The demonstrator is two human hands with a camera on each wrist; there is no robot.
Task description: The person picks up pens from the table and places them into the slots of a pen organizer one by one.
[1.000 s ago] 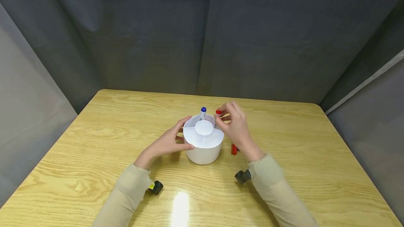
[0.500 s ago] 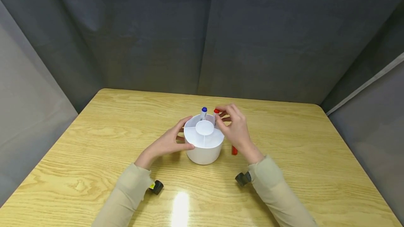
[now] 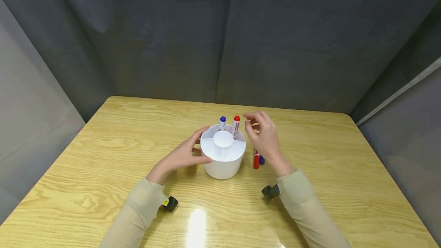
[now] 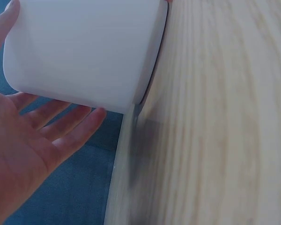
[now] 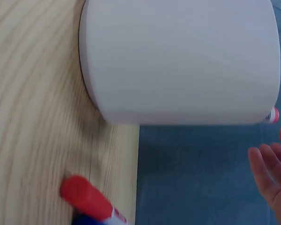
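From the head view, a left hand (image 3: pixel 179 158) cups the white holder (image 3: pixel 223 163) at mid-table, fingers relaxed; the right hand (image 3: pixel 263 139) hovers empty beside a red-capped marker (image 3: pixel 236 125) (standing inside). Left wrist view: straight fingers (image 4: pixel 68 133) touch the holder (image 4: pixel 84 51). Right wrist view: loose fingertips (image 5: pixel 267 176), another red marker (image 5: pixel 86 197) lying on the table.

Setting: enclosed recording booth or test station, not a lived-in room.
Walls: dark grey fabric panels (image 3: pixel 220 33) close off the back and both sides; seams visible between panels.
Work surface: light wood-grain table (image 3: pixel 103 152) with rounded corners, set against the panels.
Lighting: one overhead source, shown by a glare spot on the near table edge.
Furnishings: none other visible.
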